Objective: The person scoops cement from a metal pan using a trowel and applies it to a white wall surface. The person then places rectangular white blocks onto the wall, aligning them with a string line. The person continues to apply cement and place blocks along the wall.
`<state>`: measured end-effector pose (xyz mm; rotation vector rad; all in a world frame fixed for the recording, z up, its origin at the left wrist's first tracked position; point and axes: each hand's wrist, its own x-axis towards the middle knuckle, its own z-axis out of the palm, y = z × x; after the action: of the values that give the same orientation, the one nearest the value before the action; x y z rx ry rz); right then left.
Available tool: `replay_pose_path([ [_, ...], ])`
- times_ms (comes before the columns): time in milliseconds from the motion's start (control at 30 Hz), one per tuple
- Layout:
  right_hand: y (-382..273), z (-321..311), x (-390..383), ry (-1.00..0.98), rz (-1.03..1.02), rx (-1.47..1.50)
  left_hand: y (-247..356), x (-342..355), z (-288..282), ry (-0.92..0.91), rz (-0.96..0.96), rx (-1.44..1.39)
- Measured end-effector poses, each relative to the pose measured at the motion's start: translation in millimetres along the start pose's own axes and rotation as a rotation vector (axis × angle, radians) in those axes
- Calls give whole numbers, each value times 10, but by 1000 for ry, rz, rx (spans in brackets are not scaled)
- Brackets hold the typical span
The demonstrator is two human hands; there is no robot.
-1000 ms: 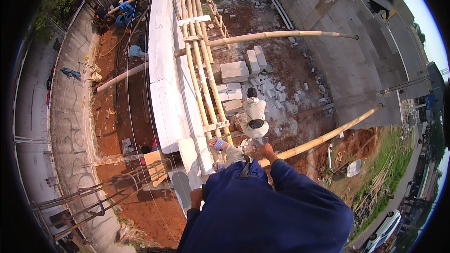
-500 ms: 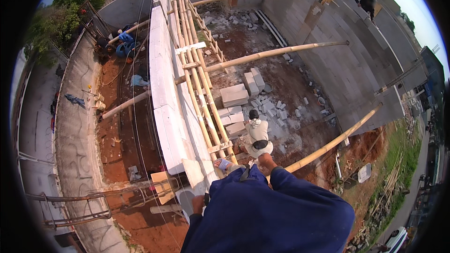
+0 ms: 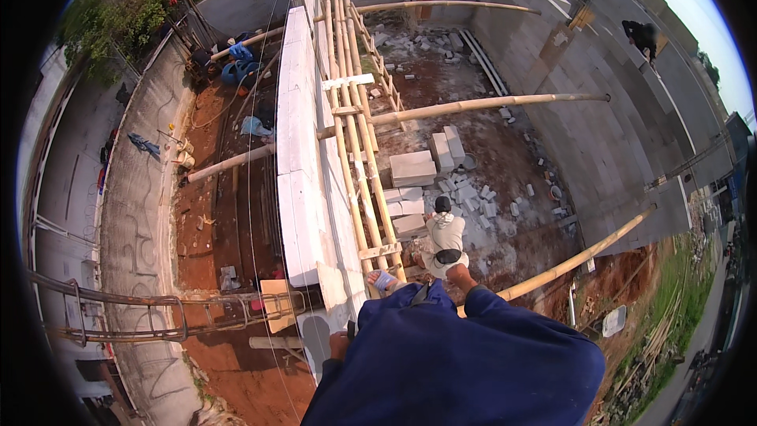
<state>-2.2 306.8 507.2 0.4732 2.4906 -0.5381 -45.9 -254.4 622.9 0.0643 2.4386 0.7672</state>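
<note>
The white wall [image 3: 296, 205] stands laid, blocks [image 3: 412, 169] below unlaid, and I cannot tell whether my curled right hand [image 3: 459, 274] or left hand [image 3: 339, 345] holds anything.

bamboo poles [image 3: 441, 112] smooth; block wall [image 3: 298, 197] matt; rebar [image 3: 118, 297] dull metal; shirt [image 3: 465, 355] matt cloth; soil [image 3: 229, 375] rough

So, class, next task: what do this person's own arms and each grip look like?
The right sleeve is loose, wide and dark blue, looking darker at its end, with no marking that I can make out. The left sleeve shows only partly and is also dark. No glove shows on the right grip or left grip.
</note>
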Motion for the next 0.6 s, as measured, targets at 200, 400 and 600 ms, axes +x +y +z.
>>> replay_pose_path([
  [200, -9, -86, -163, 19, 23, 213, 43, -210, -6, -29, -40, -97],
  [400, -169, -416, -450, 54, -34, 493, 179, -296, 49, -21, -212, -450],
  [600, 160, -133, -198, -30, -188, 167, -78, -265, 335, 7, -136, -493],
])
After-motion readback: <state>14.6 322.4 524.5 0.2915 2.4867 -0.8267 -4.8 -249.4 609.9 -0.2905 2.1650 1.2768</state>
